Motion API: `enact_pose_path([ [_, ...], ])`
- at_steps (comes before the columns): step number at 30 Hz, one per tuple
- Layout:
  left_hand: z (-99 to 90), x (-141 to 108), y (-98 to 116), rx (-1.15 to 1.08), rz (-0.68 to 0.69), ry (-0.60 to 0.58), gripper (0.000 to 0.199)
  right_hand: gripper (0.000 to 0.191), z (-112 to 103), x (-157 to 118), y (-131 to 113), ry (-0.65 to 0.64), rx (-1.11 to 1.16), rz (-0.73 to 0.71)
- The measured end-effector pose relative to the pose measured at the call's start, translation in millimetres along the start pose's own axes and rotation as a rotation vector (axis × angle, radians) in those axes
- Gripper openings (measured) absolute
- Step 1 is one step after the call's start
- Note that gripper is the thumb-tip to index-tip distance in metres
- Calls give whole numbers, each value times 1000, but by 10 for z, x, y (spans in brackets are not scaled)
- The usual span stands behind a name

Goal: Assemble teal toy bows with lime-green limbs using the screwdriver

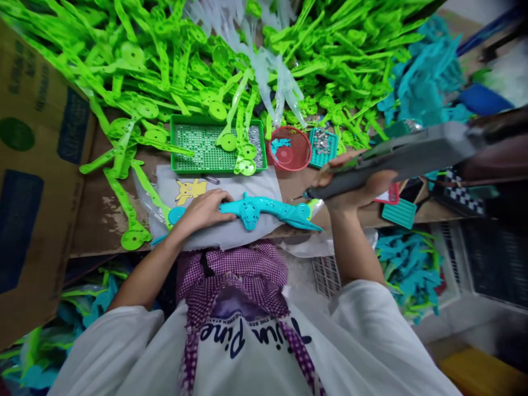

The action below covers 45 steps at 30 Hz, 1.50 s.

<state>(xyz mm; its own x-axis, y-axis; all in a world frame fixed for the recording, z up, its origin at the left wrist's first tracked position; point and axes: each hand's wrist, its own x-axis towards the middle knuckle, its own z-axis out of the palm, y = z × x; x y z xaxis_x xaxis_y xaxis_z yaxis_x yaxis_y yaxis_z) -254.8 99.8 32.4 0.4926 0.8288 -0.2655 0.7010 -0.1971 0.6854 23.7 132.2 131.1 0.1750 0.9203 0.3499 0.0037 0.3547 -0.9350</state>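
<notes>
Right hand wrapped around gray power screwdriver; looked like screw-driving.
Left hand gripped turquoise plastic part on desk cloth; next move probably called for tip alignment.

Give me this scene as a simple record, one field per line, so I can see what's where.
Left hand: on the turquoise part, fingers over one end
Right hand: gripping a grey tool, tip near the turquoise part; contact unclear
Under the part: grey sheet with a yellow cartoon
Green basket: beyond the sheet, green parts over its rim
Red basket: small turquoise pieces inside
Small tray: beside the red basket, holding metal bits
Far side: heaped green parts
Far left: cardboard box
</notes>
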Motion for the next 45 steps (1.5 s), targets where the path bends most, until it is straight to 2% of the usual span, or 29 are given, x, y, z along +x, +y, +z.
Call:
enact_pose_path([
  [3, -16, 15, 13, 17, -13, -3, 38, 71, -422, -232, 37, 17, -63, 87],
  [5, -30, 24, 20, 14, -23, -7, 40, 71, -537, -313, 77, 74, -77, 108],
  [7, -40, 29, 23, 2, -24, -9, 42, 70, -564, -350, 111, 132, -60, 97],
  [9, -47, 31, 28, -6, -25, -4, 43, 68, -554, -364, 137, 168, -23, 80],
  [17, -75, 25, 80, -8, -51, -4, 42, 69, -536, -399, 270, 152, -5, 107],
  [27, -64, 31, 49, -14, -39, 4, 44, 65, -503, -439, 422, 138, 29, 123],
  [30, -70, 35, 59, -24, -39, 0, 43, 63, -487, -426, 376, 143, 32, 125],
  [34, -67, 48, 56, -32, -54, -11, 43, 62, -496, -274, 168, 169, 10, 92],
  [37, -52, 61, 9, -23, -38, -8, 42, 69, -487, -120, -20, 210, 2, 47],
  [40, -50, 28, -5, -35, -3, -1, 47, 76, -418, -11, -100, 199, -33, 74],
  [42, -70, -34, 74, -78, 40, 53, 55, 78, -315, 27, -90, 199, -35, 74],
  [45, -117, -126, 367, -175, 111, 185, 55, 78, -57, 34, -63, 140, -1, 33],
])
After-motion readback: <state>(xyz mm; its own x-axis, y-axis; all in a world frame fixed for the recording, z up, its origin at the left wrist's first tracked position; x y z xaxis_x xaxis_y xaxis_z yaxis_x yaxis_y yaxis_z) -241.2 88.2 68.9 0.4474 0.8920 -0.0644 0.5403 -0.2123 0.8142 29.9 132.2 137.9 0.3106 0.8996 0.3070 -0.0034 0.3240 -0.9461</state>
